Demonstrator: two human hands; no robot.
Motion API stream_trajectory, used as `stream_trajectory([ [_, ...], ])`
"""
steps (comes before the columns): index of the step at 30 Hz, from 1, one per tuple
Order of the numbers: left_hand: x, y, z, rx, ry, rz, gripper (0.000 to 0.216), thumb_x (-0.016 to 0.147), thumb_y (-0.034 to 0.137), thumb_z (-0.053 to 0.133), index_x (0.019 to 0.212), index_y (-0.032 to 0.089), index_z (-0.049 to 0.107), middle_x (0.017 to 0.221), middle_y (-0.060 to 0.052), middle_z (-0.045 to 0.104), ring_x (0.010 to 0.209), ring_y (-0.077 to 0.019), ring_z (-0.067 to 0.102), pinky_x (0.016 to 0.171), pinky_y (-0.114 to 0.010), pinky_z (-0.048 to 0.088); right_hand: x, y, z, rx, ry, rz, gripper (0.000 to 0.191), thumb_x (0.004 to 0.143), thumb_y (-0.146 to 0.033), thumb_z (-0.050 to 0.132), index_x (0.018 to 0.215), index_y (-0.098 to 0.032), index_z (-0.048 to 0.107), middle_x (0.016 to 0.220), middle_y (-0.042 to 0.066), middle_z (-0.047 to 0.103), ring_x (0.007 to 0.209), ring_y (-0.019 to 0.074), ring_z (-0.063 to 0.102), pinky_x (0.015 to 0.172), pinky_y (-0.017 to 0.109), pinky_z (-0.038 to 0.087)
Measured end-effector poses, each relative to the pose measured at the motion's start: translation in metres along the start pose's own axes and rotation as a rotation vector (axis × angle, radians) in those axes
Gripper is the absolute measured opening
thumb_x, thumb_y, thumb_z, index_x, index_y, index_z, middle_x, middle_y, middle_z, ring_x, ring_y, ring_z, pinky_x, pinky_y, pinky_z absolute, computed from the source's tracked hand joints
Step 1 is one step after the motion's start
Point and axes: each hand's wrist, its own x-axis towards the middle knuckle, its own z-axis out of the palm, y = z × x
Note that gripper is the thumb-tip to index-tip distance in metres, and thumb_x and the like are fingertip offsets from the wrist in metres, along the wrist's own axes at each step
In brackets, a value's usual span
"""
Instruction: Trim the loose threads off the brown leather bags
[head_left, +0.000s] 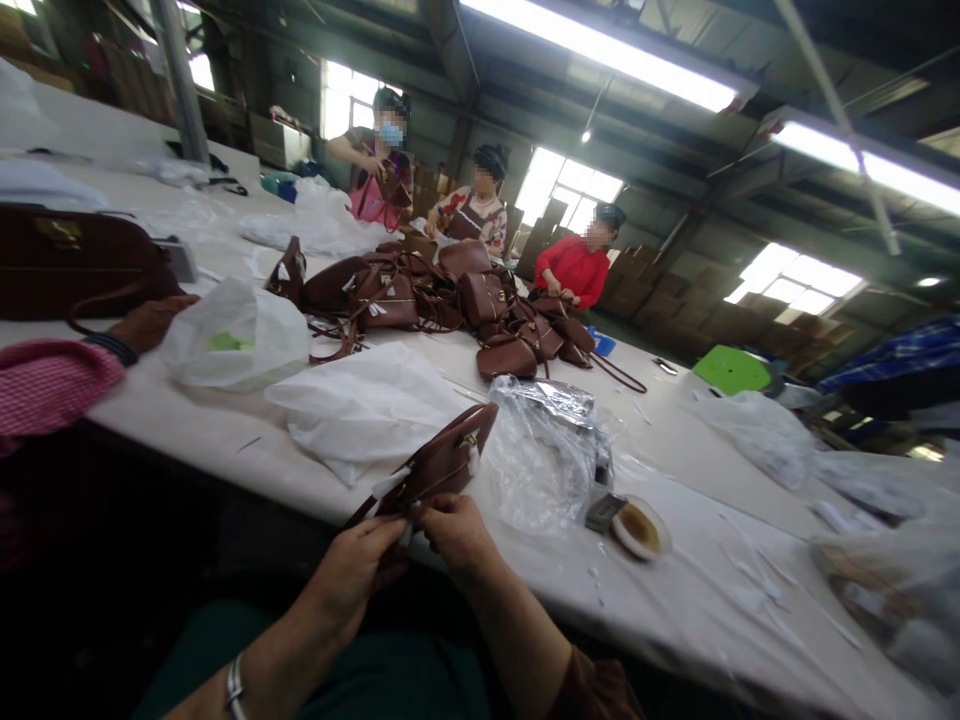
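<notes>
A small brown leather handbag [442,462] lies tilted over the near edge of the white table [675,590]. My left hand [358,568] and my right hand [455,530] meet at its lower end, both with fingers pinched on the bag's strap or edge. A white dust bag [367,405] lies just behind the handbag. To its right sits a crumpled clear plastic bag [547,455].
A pile of several brown handbags [450,295] fills the table's middle. Three people work at the far side. A co-worker's hand and pink sleeve [52,385] rest at the left beside a dark bag [67,262]. A small round tin [639,527] sits near the plastic.
</notes>
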Motion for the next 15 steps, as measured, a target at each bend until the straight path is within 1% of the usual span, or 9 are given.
stream_trajectory([
  [2, 0.002, 0.000, 0.000, -0.063, 0.028, 0.012, 0.033, 0.056, 0.033, 0.082, 0.080, 0.012, 0.071, 0.072, -0.004, 0.068, 0.066, -0.0140, 0.060, 0.056, -0.022, 0.048, 0.000, 0.001, -0.002, -0.015, -0.011, -0.015, 0.020, 0.064, -0.031, 0.073, 0.055, -0.015, 0.064, 0.043, -0.006, 0.046, 0.042, 0.0066, 0.035, 0.043, 0.021, 0.029],
  [5, 0.005, -0.002, 0.003, -0.134, 0.073, 0.038, 0.034, 0.049, 0.031, 0.086, 0.073, 0.011, 0.070, 0.063, -0.001, 0.065, 0.056, -0.0107, 0.055, 0.050, -0.020, 0.043, 0.000, 0.002, -0.003, -0.043, -0.014, -0.027, 0.022, 0.065, -0.033, 0.074, 0.056, -0.016, 0.064, 0.044, -0.006, 0.046, 0.043, 0.0066, 0.035, 0.043, 0.021, 0.028],
  [8, 0.008, -0.006, 0.005, -0.149, 0.097, 0.105, 0.034, 0.048, 0.031, 0.087, 0.070, 0.011, 0.070, 0.055, 0.001, 0.060, 0.051, -0.0088, 0.051, 0.046, -0.019, 0.038, 0.000, 0.004, -0.003, -0.066, 0.013, -0.024, 0.023, 0.066, -0.033, 0.074, 0.056, -0.015, 0.063, 0.044, -0.005, 0.047, 0.042, 0.0067, 0.037, 0.042, 0.020, 0.028],
  [11, 0.008, -0.009, 0.004, -0.112, 0.103, 0.159, 0.035, 0.049, 0.033, 0.086, 0.072, 0.011, 0.071, 0.057, 0.001, 0.061, 0.054, -0.0104, 0.053, 0.049, -0.020, 0.040, 0.002, 0.005, -0.001, -0.072, 0.025, -0.001, 0.023, 0.068, -0.031, 0.072, 0.057, -0.015, 0.061, 0.041, -0.006, 0.045, 0.040, 0.0070, 0.037, 0.041, 0.020, 0.028],
  [13, 0.006, -0.012, 0.002, -0.069, 0.130, 0.140, 0.034, 0.051, 0.034, 0.084, 0.073, 0.012, 0.070, 0.059, 0.001, 0.061, 0.055, -0.0109, 0.053, 0.051, -0.021, 0.041, 0.002, 0.006, 0.000, -0.072, 0.025, 0.020, 0.021, 0.069, -0.029, 0.070, 0.056, -0.016, 0.060, 0.040, -0.006, 0.046, 0.039, 0.0072, 0.038, 0.040, 0.020, 0.028],
  [15, 0.003, -0.014, 0.001, -0.023, 0.143, 0.084, 0.031, 0.054, 0.034, 0.082, 0.074, 0.013, 0.070, 0.060, 0.000, 0.062, 0.057, -0.0118, 0.054, 0.052, -0.022, 0.043, 0.003, 0.006, 0.001, -0.069, 0.026, 0.028, 0.020, 0.070, -0.026, 0.068, 0.055, -0.016, 0.059, 0.039, -0.005, 0.047, 0.037, 0.0071, 0.037, 0.039, 0.020, 0.027],
])
